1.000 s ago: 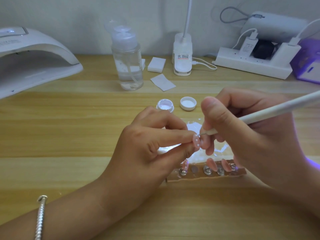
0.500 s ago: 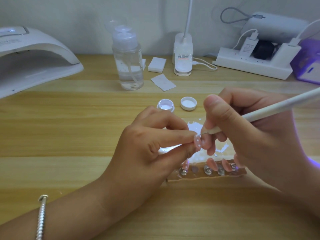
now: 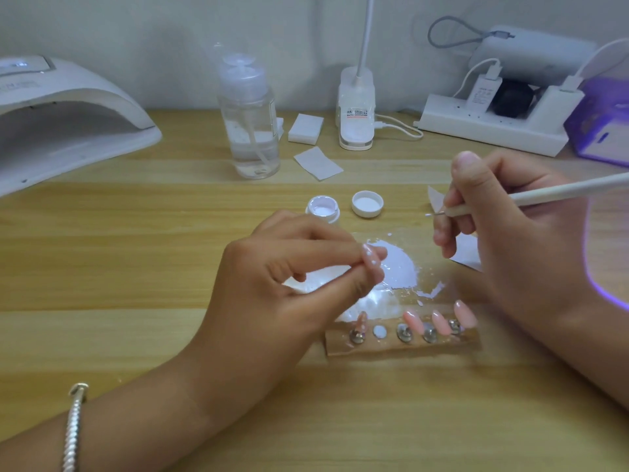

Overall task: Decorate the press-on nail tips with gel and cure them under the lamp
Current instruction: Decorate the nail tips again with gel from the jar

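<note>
My left hand pinches a pink nail tip with white dots between thumb and forefinger. My right hand grips a white dotting pen; its thin metal tip with a white bead points left, apart from the nail tip. Below lies a holder strip with several pink nail tips on metal stands and one bare spot. An open white gel pot and its lid sit behind. White gel is smeared on a clear palette. The white curing lamp stands far left.
A clear pump bottle stands at the back centre, with white pads and a loose wipe beside it. A desk lamp base, a power strip with chargers and a purple box line the back right.
My right hand has lifted the pen up and to the right, away from the nail tip it was touching. My left hand has kept the nail tip pinched.
</note>
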Available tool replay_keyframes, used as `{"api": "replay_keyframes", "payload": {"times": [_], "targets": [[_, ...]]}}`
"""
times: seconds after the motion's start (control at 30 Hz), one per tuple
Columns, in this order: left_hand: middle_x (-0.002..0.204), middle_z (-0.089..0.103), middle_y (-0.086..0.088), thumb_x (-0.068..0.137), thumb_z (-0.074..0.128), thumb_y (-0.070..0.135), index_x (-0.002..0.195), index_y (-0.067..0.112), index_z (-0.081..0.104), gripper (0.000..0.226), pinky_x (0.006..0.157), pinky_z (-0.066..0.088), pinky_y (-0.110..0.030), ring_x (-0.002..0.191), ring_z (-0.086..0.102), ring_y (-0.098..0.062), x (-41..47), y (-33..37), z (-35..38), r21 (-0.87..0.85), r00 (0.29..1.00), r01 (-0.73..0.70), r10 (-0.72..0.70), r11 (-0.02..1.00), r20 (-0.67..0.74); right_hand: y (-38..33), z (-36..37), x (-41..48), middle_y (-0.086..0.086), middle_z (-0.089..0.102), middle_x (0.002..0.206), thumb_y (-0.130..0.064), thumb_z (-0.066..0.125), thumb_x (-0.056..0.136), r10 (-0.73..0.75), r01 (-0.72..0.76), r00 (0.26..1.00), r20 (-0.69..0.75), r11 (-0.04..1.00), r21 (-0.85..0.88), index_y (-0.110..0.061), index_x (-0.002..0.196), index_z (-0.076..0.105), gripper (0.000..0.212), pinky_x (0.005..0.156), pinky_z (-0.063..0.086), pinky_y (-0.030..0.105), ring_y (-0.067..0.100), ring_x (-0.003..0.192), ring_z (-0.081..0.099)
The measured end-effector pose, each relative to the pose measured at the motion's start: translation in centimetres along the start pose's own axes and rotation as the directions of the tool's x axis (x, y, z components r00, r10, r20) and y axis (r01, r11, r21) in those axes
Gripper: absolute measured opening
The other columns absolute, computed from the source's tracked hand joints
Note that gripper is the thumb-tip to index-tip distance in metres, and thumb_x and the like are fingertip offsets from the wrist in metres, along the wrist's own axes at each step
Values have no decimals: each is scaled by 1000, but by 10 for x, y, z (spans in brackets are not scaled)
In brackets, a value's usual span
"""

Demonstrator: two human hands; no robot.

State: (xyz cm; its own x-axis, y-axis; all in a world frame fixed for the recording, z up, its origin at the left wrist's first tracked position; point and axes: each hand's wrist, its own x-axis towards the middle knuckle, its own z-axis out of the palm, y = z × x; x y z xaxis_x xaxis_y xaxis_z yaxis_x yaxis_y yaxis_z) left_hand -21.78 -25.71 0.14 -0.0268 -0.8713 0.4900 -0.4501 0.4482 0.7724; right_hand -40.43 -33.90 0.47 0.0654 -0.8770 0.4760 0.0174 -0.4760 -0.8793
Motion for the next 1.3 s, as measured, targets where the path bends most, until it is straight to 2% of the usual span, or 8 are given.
{"api": "replay_keyframes", "payload": {"times": [0.2, 0.4, 0.47, 0.53, 0.6, 0.73, 0.97, 1.3], "targets": [[92, 76, 15, 77, 78, 23, 83, 25, 77, 7, 65, 43, -19, 87, 65, -21, -1, -3, -4, -179, 992, 94, -108, 979, -70, 6, 0, 0, -10, 48, 45, -14, 55, 101, 2, -3, 1000, -31, 999, -36, -10, 63, 52, 38, 41, 40, 22, 18, 39, 50], [88, 76, 17, 76, 77, 27, 79, 30, 74, 5, 69, 42, -19, 84, 64, -16, -7, 6, -1, -180, 998, 59, -59, 982, 7, 8, -1, 1, -9, 49, 45, -17, 56, 101, 2, -3, 1000, -9, 998, -61, -9, 63, 53, 39, 41, 41, 26, 18, 40, 50], [87, 75, 20, 77, 77, 29, 78, 29, 77, 1, 78, 46, -28, 88, 67, -14, -9, 10, 1, -129, 998, 36, -30, 991, 48, 8, -1, 1, -9, 49, 45, -17, 56, 101, -2, 2, 1000, -2, 998, -68, -10, 63, 53, 39, 41, 41, 26, 18, 39, 49], [87, 73, 24, 76, 80, 29, 86, 30, 78, 10, 84, 46, -41, 90, 68, -12, -10, 14, 3, -56, 998, 14, -11, 998, 54, 8, -1, 1, -10, 50, 46, -17, 56, 101, -5, 5, 1000, 6, 997, -71, -11, 63, 53, 38, 41, 41, 26, 18, 39, 50], [84, 73, 26, 73, 82, 27, 80, 32, 79, 9, 88, 44, -47, 90, 68, -9, -10, 16, 3, -19, 999, 10, -9, 1000, 48, 8, -1, 0, -10, 50, 47, -17, 57, 100, -2, 3, 1000, 12, 997, -72, -13, 62, 53, 39, 42, 42, 25, 18, 40, 50], [83, 72, 25, 71, 83, 31, 77, 35, 78, 9, 88, 41, -43, 91, 66, -8, -10, 18, 3, 16, 997, 21, -22, 1000, 80, 8, 0, 0, -9, 51, 47, -17, 57, 100, 5, -4, 1000, 15, 997, -76, -14, 61, 53, 39, 42, 41, 23, 18, 39, 50], [80, 61, 10, 67, 82, 38, 69, 38, 76, 6, 88, 34, -33, 89, 58, -10, -12, 14, 7, 93, 987, 65, -78, 994, 140, 7, 1, 0, -10, 49, 45, -15, 57, 100, 6, -3, 999, 33, 995, -99, -12, 61, 53, 39, 43, 41, 24, 19, 39, 49], [80, 61, 17, 68, 78, 44, 79, 37, 77, 13, 86, 43, -44, 93, 57, -9, -10, 9, 10, 25, 972, 133, -135, 991, 193, 7, 1, 0, -11, 48, 43, -14, 57, 100, 14, -10, 999, 41, 995, -97, -10, 61, 53, 39, 44, 41, 22, 18, 39, 48]]}}
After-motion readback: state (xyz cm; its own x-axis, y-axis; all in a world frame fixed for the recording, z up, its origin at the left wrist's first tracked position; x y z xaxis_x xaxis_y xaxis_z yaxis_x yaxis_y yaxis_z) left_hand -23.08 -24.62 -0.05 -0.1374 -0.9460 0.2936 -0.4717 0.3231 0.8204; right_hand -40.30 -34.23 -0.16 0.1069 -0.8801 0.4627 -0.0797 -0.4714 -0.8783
